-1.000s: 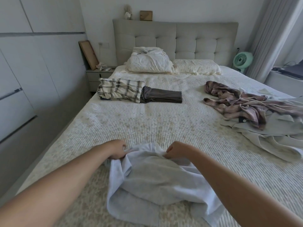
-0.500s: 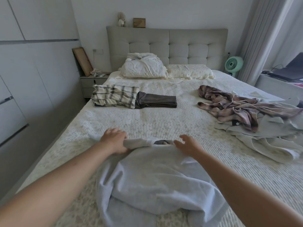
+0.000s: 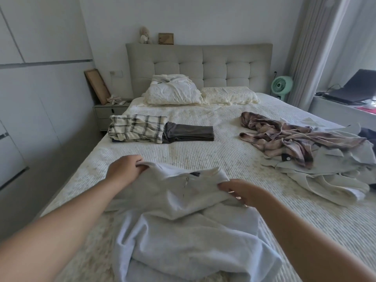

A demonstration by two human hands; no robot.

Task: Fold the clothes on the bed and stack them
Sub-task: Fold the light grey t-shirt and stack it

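Lower centre of the frame: a pale blue-white soft cotton garment (image 3: 183, 226) lies crumpled on the cream ribbed bedspread (image 3: 203, 155). The left hand (image 3: 124, 171) grasps one top corner of its upper edge, fingers curled round the cloth. The right hand (image 3: 242, 192) pinches the opposite end of that edge, fingers curled on the fabric. A small zip pull shows in the middle between them.

Judgement: the step in hand is spreading the garment flat before folding. To do it well, keep both grips level, pull the edge taut toward the upper part of the frame, then lay it down and smooth the bunched lower part, which looks doubled over on itself.

Counts: two hands, both holding. Folded items at centre left: one cream-and-dark checked folded cloth (image 3: 138, 131) and one dark grey folded garment (image 3: 189, 134), touching side by side; something dark peeks out under the checked one, cannot tell what. Unfolded at right: one pink-brown plaid shirt (image 3: 284, 139) lying over one pale grey crumpled garment (image 3: 325, 176); maybe more beneath. Two pillows at upper centre.
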